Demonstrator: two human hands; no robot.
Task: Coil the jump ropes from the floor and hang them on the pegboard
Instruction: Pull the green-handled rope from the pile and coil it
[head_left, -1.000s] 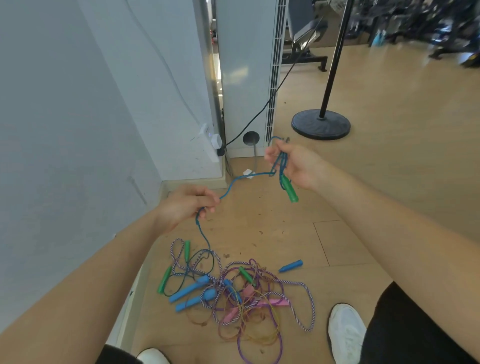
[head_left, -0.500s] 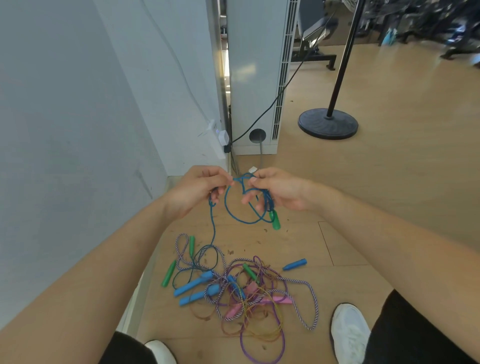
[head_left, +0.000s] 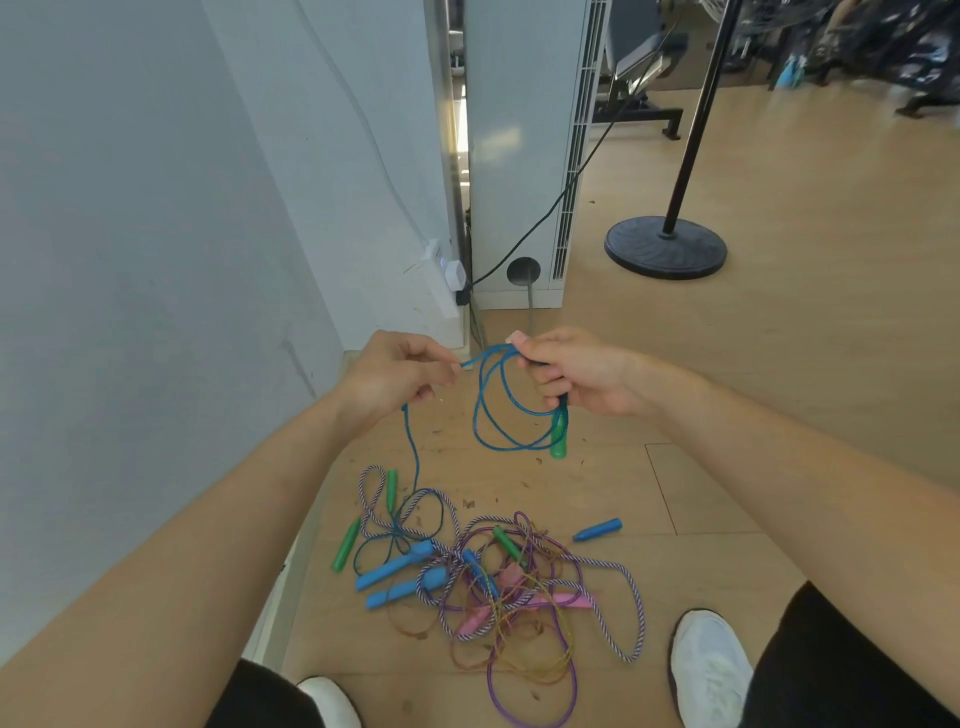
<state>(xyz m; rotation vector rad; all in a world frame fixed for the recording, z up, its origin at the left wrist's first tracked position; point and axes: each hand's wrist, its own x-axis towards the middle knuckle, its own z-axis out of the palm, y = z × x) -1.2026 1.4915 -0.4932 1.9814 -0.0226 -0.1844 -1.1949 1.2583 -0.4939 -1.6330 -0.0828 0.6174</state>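
Blue jump rope (head_left: 491, 410) gains another loop in the gripping right hand (head_left: 576, 374), left hand (head_left: 395, 374) pinching the feed strand close by; coiling advances, tail still in floor pile (head_left: 493, 582).

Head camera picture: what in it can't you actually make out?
Pegboard: nowhere in the head view, outside the frame.
Blue rope: from the left hand it drops into the pile; its far end is lost under other ropes.
Green handle: top covered by the right hand, head view.
Gym gear, top right: blurred and cut by the edge.
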